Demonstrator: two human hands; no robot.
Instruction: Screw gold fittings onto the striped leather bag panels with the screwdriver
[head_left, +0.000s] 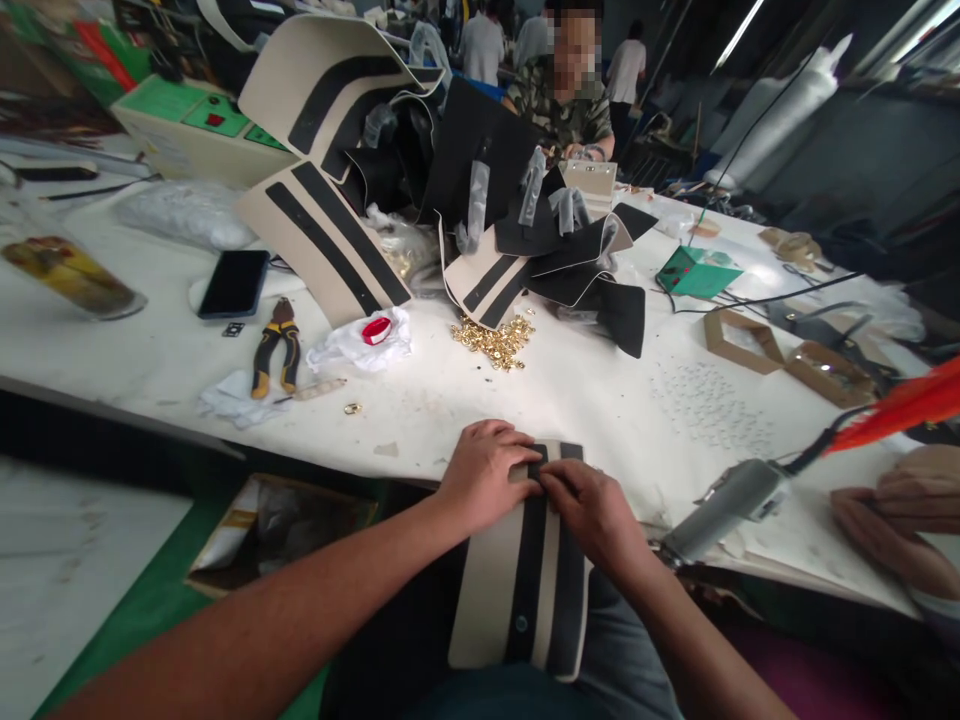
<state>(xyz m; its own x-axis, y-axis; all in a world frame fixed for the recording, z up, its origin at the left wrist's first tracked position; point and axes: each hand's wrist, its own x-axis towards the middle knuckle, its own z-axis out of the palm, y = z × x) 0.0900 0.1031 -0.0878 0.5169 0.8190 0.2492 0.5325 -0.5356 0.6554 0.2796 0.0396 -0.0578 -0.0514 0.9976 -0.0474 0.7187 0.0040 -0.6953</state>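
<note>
A beige panel (487,610) with two dark stripes lies across my lap, its far end against the table edge. A small round metal fitting (521,624) sits on one stripe near my body. My left hand (487,475) grips the panel's far end, its thumb beside the dark stripe. Close by, my right hand (589,505) is closed in a pinch over that stripe, fingertips almost meeting my left thumb; whatever it pinches is hidden. On the table beyond lies a heap of small gold-coloured metal pieces (495,342).
Several more panels (330,240) are piled behind the gold pieces. Pliers (276,348), a phone (234,284) and a red ring (376,330) lie left. A grey powered tool (727,510) and another person's hand (892,520) are right. A person (566,100) sits opposite.
</note>
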